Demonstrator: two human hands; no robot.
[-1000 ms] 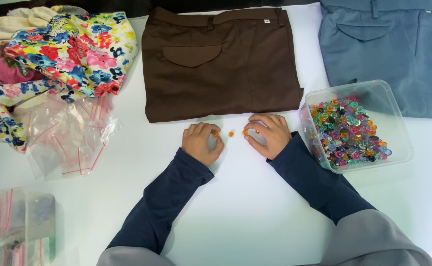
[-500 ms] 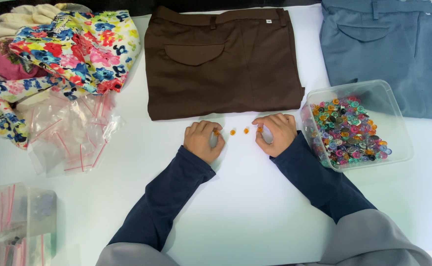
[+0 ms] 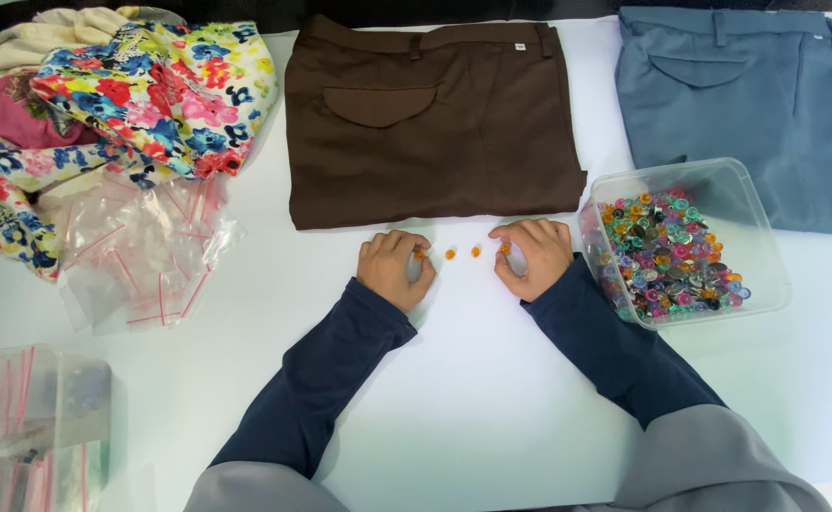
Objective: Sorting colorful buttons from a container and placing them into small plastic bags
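Several small orange beads lie in a row on the white table [image 3: 492, 398], just below the folded brown trousers [image 3: 435, 123]. My left hand [image 3: 393, 267] pinches the leftmost orange bead [image 3: 420, 253] with its fingertips. My right hand [image 3: 533, 254] pinches the rightmost orange bead [image 3: 505, 248]. Two loose orange beads [image 3: 463, 252] sit between the hands. Both wrists rest on the table in dark blue sleeves.
A clear plastic tub [image 3: 752, 223] of mixed coloured beads stands right of my right hand. Folded blue trousers [image 3: 748, 104] lie at the back right. A floral garment [image 3: 141, 95] and small zip bags [image 3: 141, 256] lie at the left, with a clear bag box [image 3: 27, 417] at the lower left.
My hands have moved apart, and the beads between them now lie spread in a row where one bead showed before.
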